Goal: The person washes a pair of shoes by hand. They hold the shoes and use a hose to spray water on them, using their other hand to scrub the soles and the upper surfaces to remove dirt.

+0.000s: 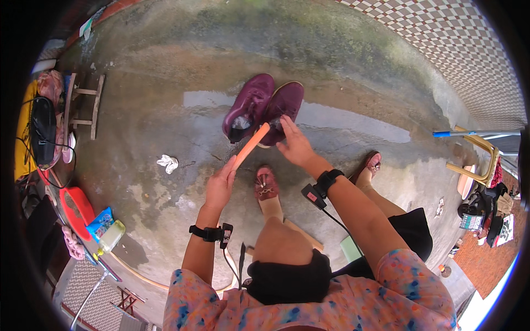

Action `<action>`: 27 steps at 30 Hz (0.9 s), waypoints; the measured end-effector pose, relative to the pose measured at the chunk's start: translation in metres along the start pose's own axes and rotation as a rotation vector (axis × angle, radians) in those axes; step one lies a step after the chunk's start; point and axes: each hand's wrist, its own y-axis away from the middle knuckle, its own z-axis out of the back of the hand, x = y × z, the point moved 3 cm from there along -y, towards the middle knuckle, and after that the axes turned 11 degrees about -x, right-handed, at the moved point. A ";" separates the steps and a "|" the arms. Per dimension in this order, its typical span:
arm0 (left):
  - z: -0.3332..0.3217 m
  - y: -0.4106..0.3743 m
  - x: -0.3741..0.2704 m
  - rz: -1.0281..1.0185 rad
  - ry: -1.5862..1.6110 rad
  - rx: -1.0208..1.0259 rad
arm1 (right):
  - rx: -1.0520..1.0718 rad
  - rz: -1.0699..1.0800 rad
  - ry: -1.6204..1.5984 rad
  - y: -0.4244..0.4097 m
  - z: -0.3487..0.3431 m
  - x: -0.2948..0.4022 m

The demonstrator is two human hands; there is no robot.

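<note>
My left hand [219, 188] grips the near end of a long, flat orange handle-like tool [251, 145]. Its far end reaches over the heel opening of the right purple lace-up shoe [287, 99]. At that shoe's near right side is my right hand [296, 145], fingers extended and thumb apart, holding nothing visible; whether the fingertips touch the shoe is unclear. The left purple shoe [250, 103] lies against its mate, toes pointing away from me. Something pale and shiny shows inside the left shoe's opening. Both shoes rest on wet concrete [198, 136].
Crumpled white paper or cloth [167, 164] lies left on the floor. Beyond it are a wooden stool [85, 105], a red plastic basin-like item [78, 211], a blue packet [100, 223] and a clear bottle [112, 236]. A blue-ended pole [445, 134] and chair frame [480, 155] stand right.
</note>
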 end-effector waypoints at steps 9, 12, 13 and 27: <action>-0.085 -0.030 -0.004 0.059 -0.085 0.011 | -0.053 0.070 0.006 0.007 -0.008 0.001; -0.092 -0.038 -0.007 0.109 -0.189 0.103 | -0.014 0.065 0.044 0.008 -0.010 0.000; -0.092 -0.042 -0.007 0.129 -0.233 0.150 | 0.011 0.069 0.076 0.008 -0.011 -0.001; -0.105 -0.178 -0.020 0.069 -0.648 -0.047 | 0.092 -0.069 0.066 0.023 -0.028 0.005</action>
